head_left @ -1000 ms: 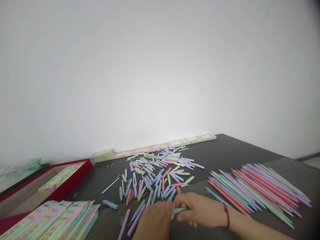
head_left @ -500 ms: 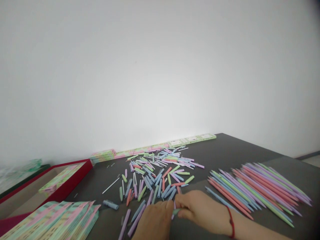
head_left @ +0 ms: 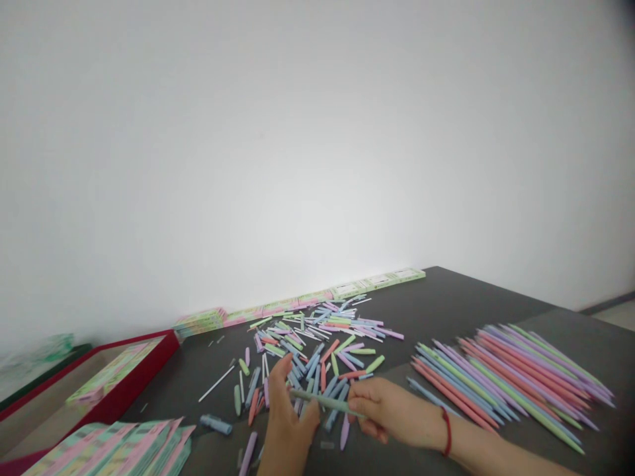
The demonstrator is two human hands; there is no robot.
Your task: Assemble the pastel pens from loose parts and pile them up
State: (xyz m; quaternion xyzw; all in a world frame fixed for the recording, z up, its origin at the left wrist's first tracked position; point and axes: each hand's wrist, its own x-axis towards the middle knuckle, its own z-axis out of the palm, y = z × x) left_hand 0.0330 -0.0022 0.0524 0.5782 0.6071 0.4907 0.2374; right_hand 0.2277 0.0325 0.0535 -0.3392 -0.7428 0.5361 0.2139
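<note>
My right hand, with a red cord bracelet at the wrist, pinches one end of a grey-green pen held level above the dark table. Around the pen's other end is my left hand, its thumb and forefinger spread apart; whether they touch the pen I cannot tell. Beyond both hands lies a loose heap of pastel pen parts in blue, lilac, green and coral, with thin white refills among them. A lilac pen part rests just below the pen.
Rows of long pastel pens lie at the right. A red box holding a printed pack stands at the left, with a fanned stack of printed packs before it. Flat printed boxes line the wall edge.
My hands were close together low over the table. Now they have drawn apart, my left hand has moved left with its fingers spread, and the grey-green pen shows between them.
</note>
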